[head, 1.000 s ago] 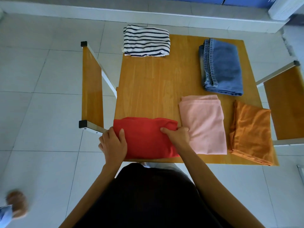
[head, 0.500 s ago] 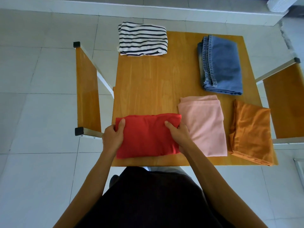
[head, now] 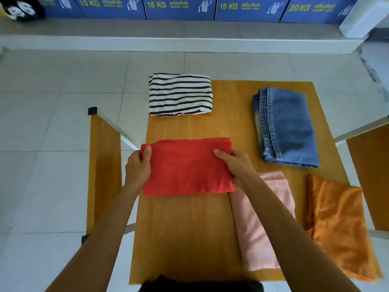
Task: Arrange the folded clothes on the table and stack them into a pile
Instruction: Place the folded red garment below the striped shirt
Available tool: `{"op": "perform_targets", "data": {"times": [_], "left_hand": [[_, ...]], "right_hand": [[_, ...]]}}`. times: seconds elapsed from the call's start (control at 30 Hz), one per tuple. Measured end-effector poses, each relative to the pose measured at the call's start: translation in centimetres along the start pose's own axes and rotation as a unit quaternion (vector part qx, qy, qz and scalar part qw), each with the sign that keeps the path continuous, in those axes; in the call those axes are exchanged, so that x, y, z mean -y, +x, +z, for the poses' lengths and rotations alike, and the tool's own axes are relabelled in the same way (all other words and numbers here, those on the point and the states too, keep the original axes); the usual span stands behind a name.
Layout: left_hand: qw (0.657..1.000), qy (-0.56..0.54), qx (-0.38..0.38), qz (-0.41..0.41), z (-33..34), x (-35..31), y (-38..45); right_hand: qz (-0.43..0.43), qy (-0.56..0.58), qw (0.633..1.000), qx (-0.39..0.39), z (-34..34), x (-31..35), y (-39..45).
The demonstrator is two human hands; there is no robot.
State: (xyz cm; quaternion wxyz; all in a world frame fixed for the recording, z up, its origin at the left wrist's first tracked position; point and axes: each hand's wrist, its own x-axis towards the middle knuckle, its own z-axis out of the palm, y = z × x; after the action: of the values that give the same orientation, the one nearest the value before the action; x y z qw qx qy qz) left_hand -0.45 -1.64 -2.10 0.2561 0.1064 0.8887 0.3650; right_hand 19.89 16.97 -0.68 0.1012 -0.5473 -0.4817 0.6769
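A folded red cloth [head: 187, 167] is held over the middle of the wooden table [head: 185, 232]. My left hand [head: 137, 167] grips its left edge and my right hand [head: 235, 164] grips its right edge. A folded black-and-white striped shirt [head: 180, 94] lies at the far left corner, overhanging the table's edge. Folded blue jeans [head: 288, 127] lie at the far right. A folded pink cloth [head: 259, 232] lies at the near right, partly under my right arm. A folded orange cloth [head: 341, 226] lies beside it at the right edge.
Wooden benches stand on either side: one on the left [head: 104, 169], one on the right [head: 370, 175]. Blue washing-machine panels [head: 181, 7] line the far wall beyond a raised step. The floor is pale tile.
Both hands have lifted the red cloth from the table's near left edge and carried it away from me toward the middle. The view has tilted up, showing the far wall.
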Motion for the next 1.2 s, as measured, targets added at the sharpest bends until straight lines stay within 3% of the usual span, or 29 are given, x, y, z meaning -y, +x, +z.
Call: {"op": "perform_targets", "data": {"times": [0.27,0.4,0.5,0.6,0.73,0.87,1.0,1.1,1.2], "left_hand": [[0.999,-0.010,-0.025,-0.039,0.4,-4.8,7.7],[0.997,-0.040,-0.054,-0.047,1.4,-5.3,8.8],[0.999,-0.001,-0.040,-0.007,2.3,-4.1,8.0],[0.997,0.014,-0.078,0.014,2.7,-2.7,5.9],[0.981,0.000,-0.133,0.140,3.2,-0.6,-0.6],[0.986,-0.006,-0.053,0.160,5.3,1.7,-7.5],[0.984,-0.017,0.056,0.170,7.4,2.7,-11.7],[0.974,0.001,0.133,0.182,8.7,3.3,-13.8],[0.966,0.061,0.199,0.156,9.7,4.3,-15.8]], "right_hand": [[-0.013,0.002,1.000,-0.013,2.7,6.2,7.1],[-0.061,-0.080,0.994,-0.038,2.5,6.2,8.5],[-0.090,-0.156,0.983,-0.047,1.2,4.6,7.8],[-0.125,-0.193,0.969,-0.085,-1.1,2.9,5.3],[-0.190,-0.204,0.933,-0.229,-5.1,-0.1,-0.5],[-0.184,-0.260,0.854,-0.412,-8.9,-4.7,-5.4],[0.042,-0.335,0.870,-0.360,-10.0,-8.1,-6.2],[0.039,-0.359,0.866,-0.344,-9.0,-9.4,-6.4],[0.067,-0.305,0.895,-0.319,-7.7,-9.9,-6.9]]}}
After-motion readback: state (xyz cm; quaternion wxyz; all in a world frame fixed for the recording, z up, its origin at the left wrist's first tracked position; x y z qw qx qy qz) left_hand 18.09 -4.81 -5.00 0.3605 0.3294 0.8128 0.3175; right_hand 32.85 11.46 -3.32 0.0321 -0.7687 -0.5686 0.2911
